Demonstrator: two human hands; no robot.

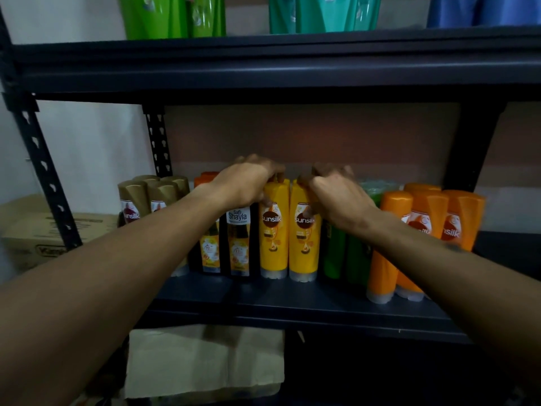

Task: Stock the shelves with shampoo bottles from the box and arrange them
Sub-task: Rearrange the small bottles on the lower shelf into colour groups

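Two yellow shampoo bottles stand side by side in the middle of the dark shelf (pixel 292 300). My left hand (pixel 248 180) grips the top of the left yellow bottle (pixel 273 230). My right hand (pixel 333 191) grips the top of the right yellow bottle (pixel 303 235). Left of them stand two black Safi Shayla bottles (pixel 238 244) and several gold-capped bottles (pixel 134 200). To the right stand green bottles (pixel 333 253), partly behind my right forearm, and orange bottles (pixel 418 224).
The shelf above carries green (pixel 172 16), teal (pixel 322 13) and blue (pixel 480 10) refill pouches. A cardboard box (pixel 44 230) sits left of the rack's perforated upright (pixel 44 177). Another open cardboard box (pixel 205 358) lies below the shelf.
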